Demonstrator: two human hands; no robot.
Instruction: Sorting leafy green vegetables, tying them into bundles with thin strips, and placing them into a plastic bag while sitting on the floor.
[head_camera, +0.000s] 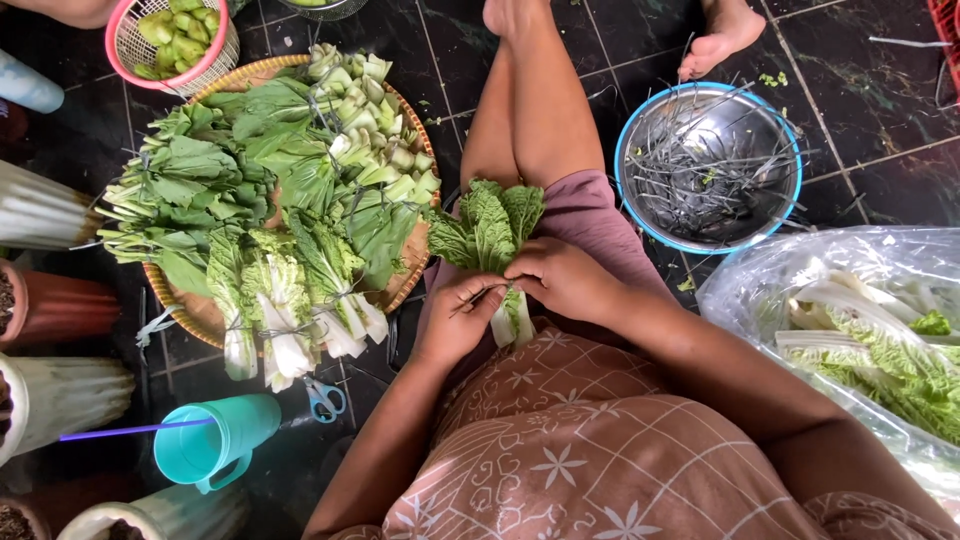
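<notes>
A small bunch of leafy greens (490, 232) with pale stalks lies across my lap. My right hand (562, 277) grips the bunch around its stalks from above. My left hand (458, 318) is closed beside it, pinching a thin dark strip (478, 297) that lies against the stalks. The stalk ends stick out below both hands. Left of my lap, a round woven tray (205, 320) carries several tied bundles of greens (270, 200).
A steel bowl with a blue rim (708, 166) holds thin dark strips at upper right. A clear plastic bag of greens (870, 340) lies at right. Blue scissors (323, 398), a teal mug with a straw (215, 445), a pink basket (172, 40) and pots (50, 305) stand at left.
</notes>
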